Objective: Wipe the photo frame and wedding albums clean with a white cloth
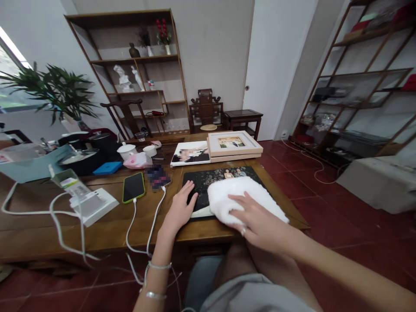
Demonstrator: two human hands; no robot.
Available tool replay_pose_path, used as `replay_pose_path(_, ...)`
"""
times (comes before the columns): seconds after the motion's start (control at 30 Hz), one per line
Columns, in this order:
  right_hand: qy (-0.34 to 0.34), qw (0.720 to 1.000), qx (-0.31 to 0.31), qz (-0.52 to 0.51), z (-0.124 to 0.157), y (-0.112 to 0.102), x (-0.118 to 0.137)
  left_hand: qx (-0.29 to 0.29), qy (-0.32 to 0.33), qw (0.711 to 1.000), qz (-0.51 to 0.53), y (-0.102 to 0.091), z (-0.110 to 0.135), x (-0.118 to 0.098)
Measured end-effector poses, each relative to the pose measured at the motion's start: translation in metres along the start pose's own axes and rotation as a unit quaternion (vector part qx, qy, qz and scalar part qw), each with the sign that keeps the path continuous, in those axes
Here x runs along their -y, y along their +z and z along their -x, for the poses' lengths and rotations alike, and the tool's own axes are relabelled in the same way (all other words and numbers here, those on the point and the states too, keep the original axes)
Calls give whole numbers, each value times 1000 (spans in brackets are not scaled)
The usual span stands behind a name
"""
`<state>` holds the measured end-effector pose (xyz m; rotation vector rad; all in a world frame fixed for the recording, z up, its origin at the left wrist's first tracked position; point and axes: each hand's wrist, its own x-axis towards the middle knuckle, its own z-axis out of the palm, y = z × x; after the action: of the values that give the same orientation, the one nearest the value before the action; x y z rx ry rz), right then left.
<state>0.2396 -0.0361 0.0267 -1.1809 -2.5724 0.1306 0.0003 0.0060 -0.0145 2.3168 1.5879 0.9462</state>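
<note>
A dark photo panel (203,184) with two small figures near its top lies flat on the wooden table in front of me. Its left edge is under my left hand (184,201), which rests flat with fingers stretched out. A fluffy white cloth (240,190) covers much of the panel's right and lower part. My right hand (253,214) presses on this cloth, fingers bent into its folds, a ring on one finger. The panel's lower right corner is hidden beneath the cloth and my arm.
Behind the panel lie a white photo print (191,154) and stacked light wooden frames (234,145). To the left, a green-edged phone (133,187) and a second phone are on white cables. A white box (94,206), blue box (108,168) and teapot (126,150) stand further left.
</note>
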Motion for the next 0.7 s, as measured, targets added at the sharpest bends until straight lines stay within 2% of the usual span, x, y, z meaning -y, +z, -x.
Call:
replay_pose_path(0.1,-5,998,42,-43,30,-5,30,3,-6,1000,3,1,0,-1)
replay_pose_path(0.2,8,997,48,-52,33,-10,39,4,-6,1000,4,1,0,0)
replay_pose_path(0.27,4,999,27,-38,19,-9,31,2,0,1000,8,1,0,0)
replay_pose_path(0.37,-7,1000,3,6,-17,-5,3,0,7,1000,11,0,1,0)
replay_pose_path(0.53,37,998,0,46,-75,1,-41,3,4,1000,3,0,0,0)
replay_pose_path(0.6,32,998,-3,45,-84,3,-44,1,3,1000,4,0,0,1)
replay_pose_path(0.7,14,999,-8,43,-74,6,-27,-2,5,1000,9,1,0,2)
